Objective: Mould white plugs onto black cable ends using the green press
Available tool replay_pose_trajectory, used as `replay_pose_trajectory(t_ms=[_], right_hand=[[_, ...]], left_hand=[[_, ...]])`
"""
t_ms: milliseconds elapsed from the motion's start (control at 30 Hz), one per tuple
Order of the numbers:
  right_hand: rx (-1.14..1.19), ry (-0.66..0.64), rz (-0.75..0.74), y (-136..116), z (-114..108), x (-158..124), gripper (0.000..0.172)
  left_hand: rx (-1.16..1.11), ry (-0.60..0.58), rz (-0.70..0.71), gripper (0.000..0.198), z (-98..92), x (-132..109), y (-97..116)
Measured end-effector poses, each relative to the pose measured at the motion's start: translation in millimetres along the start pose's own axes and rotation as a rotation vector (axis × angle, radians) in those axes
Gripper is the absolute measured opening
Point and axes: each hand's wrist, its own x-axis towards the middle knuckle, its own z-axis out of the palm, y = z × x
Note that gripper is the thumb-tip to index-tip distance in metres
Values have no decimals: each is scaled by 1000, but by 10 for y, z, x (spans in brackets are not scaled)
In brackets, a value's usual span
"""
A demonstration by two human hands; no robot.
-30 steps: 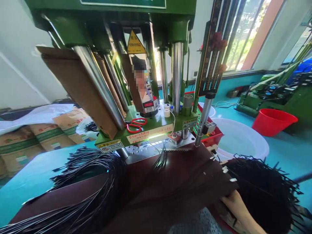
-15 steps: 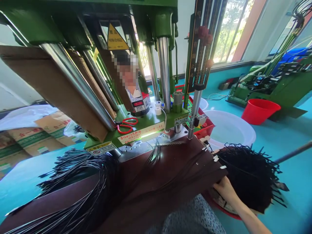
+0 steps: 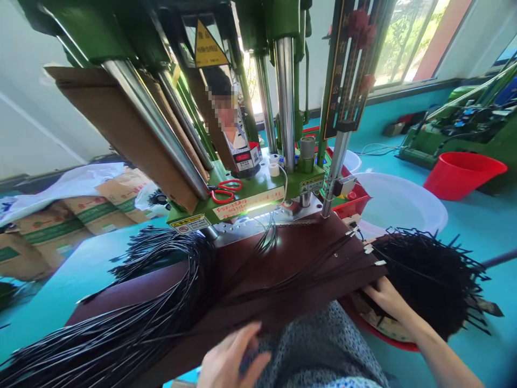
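Note:
My left hand rises at the bottom edge, fingers spread, nearest the front edge of the dark brown work table and touching nothing I can see. My right hand reaches down past the table's right corner into a heap of black cables lying in a red basin; its fingers curl among the cables, and what they grip is hidden. A thick bundle of black cables fans across the table's left side. Thin cables run into the green press.
Red scissors lie on the press bed. A person stands behind the machine. A white tub and a red bucket sit on the teal floor at right. Cardboard boxes are stacked at left. Another green machine stands far right.
My left hand has come into view at the bottom. My right hand stays in the cable heap. The view has shifted slightly.

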Motion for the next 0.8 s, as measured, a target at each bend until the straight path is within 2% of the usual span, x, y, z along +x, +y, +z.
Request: replay_pose_trajectory(t_ms=[33, 100, 133, 200, 267, 367, 467, 567, 633, 700, 800], right_hand=[[-56, -11, -9, -27, -10, 0, 41], [-177, -22, -35, -88, -50, -30, 41], [-238, -31, -52, -119, -84, -61, 42], [-356, -67, -86, -183, -181, -160, 44], [-423, -125, -101, -267, -300, -294, 47], [-323, -195, -93, -492, -430, -509, 45], [95, -283, -35, -842, -382, -661, 39], [789, -486, 62, -1213, -140, -663, 36], [1219, -551, 126, -1422, 48, -543, 38], [1525, -540, 139, -1593, 172, -339, 40], [1752, -444, 78, -1790, 170, 5, 40]], left_hand=[[9, -30, 87, 38, 67, 156, 148], [195, -15, 333, 46, 203, 468, 447], [294, -8, 385, 48, 265, 599, 580], [469, -29, 433, 45, 366, 781, 780], [577, -80, 451, 35, 434, 869, 880], [663, -169, 465, 22, 473, 946, 917], [671, -221, 441, 21, 424, 1058, 951], [539, -243, 432, 23, 281, 1132, 1012], [423, -276, 440, 26, 171, 1091, 1020], [316, -314, 447, 30, 91, 959, 958], [126, -298, 387, 34, 60, 635, 719]])
